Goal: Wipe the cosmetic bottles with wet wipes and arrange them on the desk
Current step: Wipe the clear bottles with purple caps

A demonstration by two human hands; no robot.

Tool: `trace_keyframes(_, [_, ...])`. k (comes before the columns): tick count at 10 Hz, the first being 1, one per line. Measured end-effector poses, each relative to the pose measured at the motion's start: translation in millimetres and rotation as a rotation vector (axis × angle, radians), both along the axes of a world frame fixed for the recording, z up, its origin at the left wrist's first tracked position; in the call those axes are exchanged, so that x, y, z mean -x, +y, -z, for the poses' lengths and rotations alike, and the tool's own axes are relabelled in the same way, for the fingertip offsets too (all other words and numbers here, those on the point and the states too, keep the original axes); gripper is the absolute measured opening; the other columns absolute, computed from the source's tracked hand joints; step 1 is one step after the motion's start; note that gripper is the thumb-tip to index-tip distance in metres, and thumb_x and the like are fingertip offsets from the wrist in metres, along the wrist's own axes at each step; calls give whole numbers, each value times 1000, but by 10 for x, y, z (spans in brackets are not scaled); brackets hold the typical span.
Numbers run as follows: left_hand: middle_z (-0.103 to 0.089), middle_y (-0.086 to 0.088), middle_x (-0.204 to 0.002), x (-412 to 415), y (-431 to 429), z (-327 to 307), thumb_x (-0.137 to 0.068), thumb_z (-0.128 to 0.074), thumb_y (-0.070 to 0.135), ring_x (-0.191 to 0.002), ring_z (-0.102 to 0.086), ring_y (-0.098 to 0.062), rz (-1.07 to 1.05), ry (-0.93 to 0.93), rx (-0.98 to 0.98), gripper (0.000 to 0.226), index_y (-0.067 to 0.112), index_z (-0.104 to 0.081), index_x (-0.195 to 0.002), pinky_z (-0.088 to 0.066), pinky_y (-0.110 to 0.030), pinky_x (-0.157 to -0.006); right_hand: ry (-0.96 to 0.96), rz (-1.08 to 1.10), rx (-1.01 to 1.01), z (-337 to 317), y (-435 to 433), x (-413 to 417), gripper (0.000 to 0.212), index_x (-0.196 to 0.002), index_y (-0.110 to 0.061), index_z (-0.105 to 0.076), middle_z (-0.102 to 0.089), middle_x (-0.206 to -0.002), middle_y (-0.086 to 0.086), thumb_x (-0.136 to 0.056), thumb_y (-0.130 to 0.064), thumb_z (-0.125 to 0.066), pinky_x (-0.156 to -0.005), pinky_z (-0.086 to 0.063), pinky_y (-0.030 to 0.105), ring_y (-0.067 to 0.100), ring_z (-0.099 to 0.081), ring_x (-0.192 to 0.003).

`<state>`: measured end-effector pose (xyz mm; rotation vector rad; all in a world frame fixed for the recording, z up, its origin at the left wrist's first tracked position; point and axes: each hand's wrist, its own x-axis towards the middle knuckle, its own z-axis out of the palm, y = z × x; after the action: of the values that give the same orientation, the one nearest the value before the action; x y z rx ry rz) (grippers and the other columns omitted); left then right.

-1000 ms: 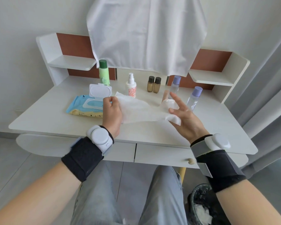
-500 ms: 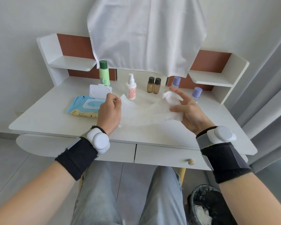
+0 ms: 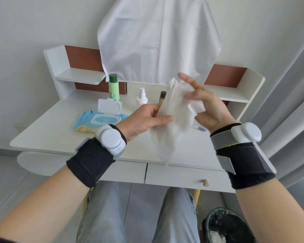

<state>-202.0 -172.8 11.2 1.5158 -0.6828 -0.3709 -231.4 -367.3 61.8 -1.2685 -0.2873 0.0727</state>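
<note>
While thin white wet wipe (image 3: 175,111) hangs lengthwise above white desk (image 3: 51,130), left hand (image 3: 144,120) pinches its left edge, right hand (image 3: 211,109) grips bunched top, index finger straight. Green-capped pale green bottle (image 3: 114,90) stands upright beyond both hands at desk back, nearer left hand.

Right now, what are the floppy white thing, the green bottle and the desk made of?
Wet wipe: thin soft nonwoven cloth, apparently; it droops, crumples, light shows through. Green bottle: probably smooth plastic, pale body, darker cap. Desk: likely white laminated board, smooth, faintly sheened.
</note>
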Motion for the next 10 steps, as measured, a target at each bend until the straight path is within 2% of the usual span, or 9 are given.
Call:
trace_keyframes(1, [-68,-16,-100,27,-7,10,-80,-75,21,-89,-65,-23,-127,72,117,38,0,-63,-109,-53,-35,-86,181,49,-365,168,-40,-52,49,-120,-7,-48,-36,-121,11,-103,-48,-29,-111,-33,35,52,-53,-109])
trace_keyframes(2, [-70,-16,-101,24,-15,80,-82,-73,16,-91,-68,-26,-255,165,176,33,2,-64,-111,-52,-41,-92,197,-4,35,648,168,70,108,-117,19,-50,-52,-133,35,-92,-73,-1,-107,-33,27,28,-69,-101])
trace_keyframes(3, [-70,-15,-97,0,50,195,-86,-70,15,-92,-69,-25,-331,183,94,33,-4,-61,-110,-50,-45,-95,311,33,82,885,342,31,87,-134,-2,-55,-58,-134,20,-91,-73,-31,-111,-37,45,34,-56,-125])
trace_keyframes(4, [-70,-19,-107,-19,146,232,-88,-68,14,-100,-68,-30,-357,231,133,26,0,-63,-109,-51,-42,-93,284,32,89,834,326,-28,49,-133,-4,-56,-62,-132,13,-96,-37,-55,-114,-34,41,28,-55,-126])
trace_keyframes(5, [-71,-14,-100,-57,220,255,-89,-66,19,-91,-68,-26,-359,246,123,13,11,-66,-99,-52,-39,-82,320,84,135,789,295,4,37,-123,5,-58,-67,-106,11,-96,-19,-58,-87,-50,34,27,-63,-96])
trace_keyframes(6, [-70,-3,-83,-100,292,274,-90,-63,14,-66,-64,-16,-365,267,122,9,18,-59,-83,-51,-25,-57,293,218,125,703,289,-9,17,-104,1,-66,-66,-83,4,-96,-10,-56,-69,-50,28,18,-60,-77])
trace_keyframes(7, [-72,0,-78,-113,306,262,-89,-65,9,-60,-63,-15,-379,271,145,14,15,-54,-82,-49,-23,-52,287,241,74,709,249,-45,11,-92,-12,-72,-56,-90,10,-92,-17,-62,-77,-46,30,23,-57,-85])
trace_keyframes(8, [-72,-2,-80,-125,287,231,-87,-69,11,-58,-62,-10,-461,199,137,21,14,-52,-99,-47,-22,-54,264,299,134,666,242,-29,16,-103,-11,-68,-64,-90,9,-96,-22,-58,-70,-52,30,21,-62,-76])
trace_keyframes(10, [-67,0,-64,-112,194,107,-87,-69,11,-56,-58,-13,-554,-165,91,34,18,-54,-117,-46,-20,-55,141,508,283,517,246,-15,17,-104,-5,-68,-70,-86,5,-99,-16,-56,-68,-59,29,15,-68,-67])
